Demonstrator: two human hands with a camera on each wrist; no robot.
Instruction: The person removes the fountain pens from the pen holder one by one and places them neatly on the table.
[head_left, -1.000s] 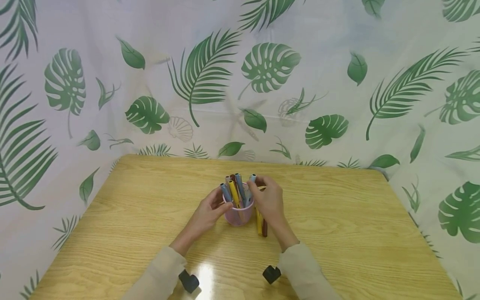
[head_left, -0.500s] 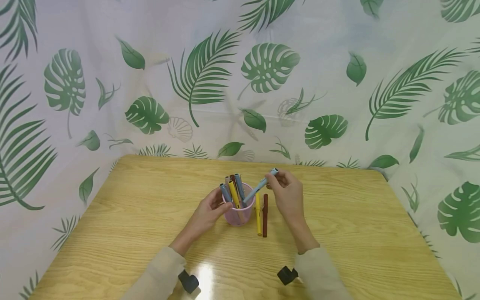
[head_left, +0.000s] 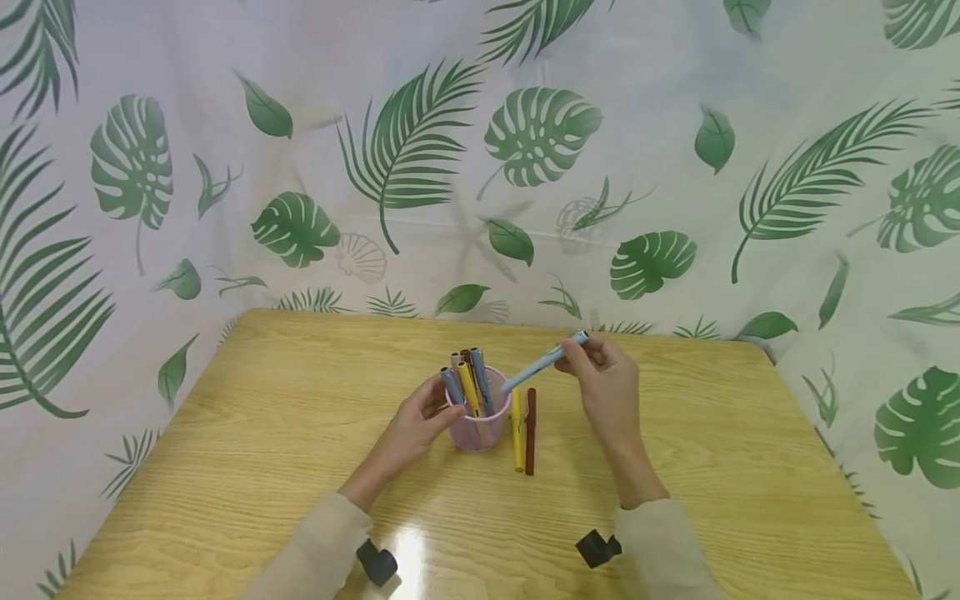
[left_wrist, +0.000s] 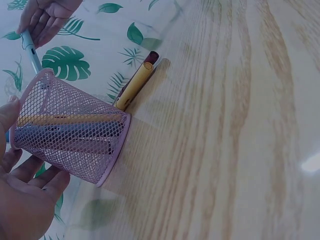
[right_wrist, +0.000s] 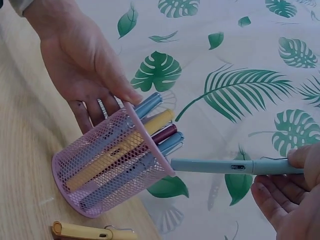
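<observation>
Head view, from where I stand: the left hand (head_left: 412, 425) cups the pink mesh pen cup (head_left: 477, 425) near the middle of the table (head_left: 262, 467). The right hand (head_left: 607, 387) pinches a light blue pen (head_left: 542, 362) by its far end, tip over the cup's rim. Yellow pen (head_left: 517, 437) and brown pen (head_left: 530, 431) lie just beside the cup.
</observation>
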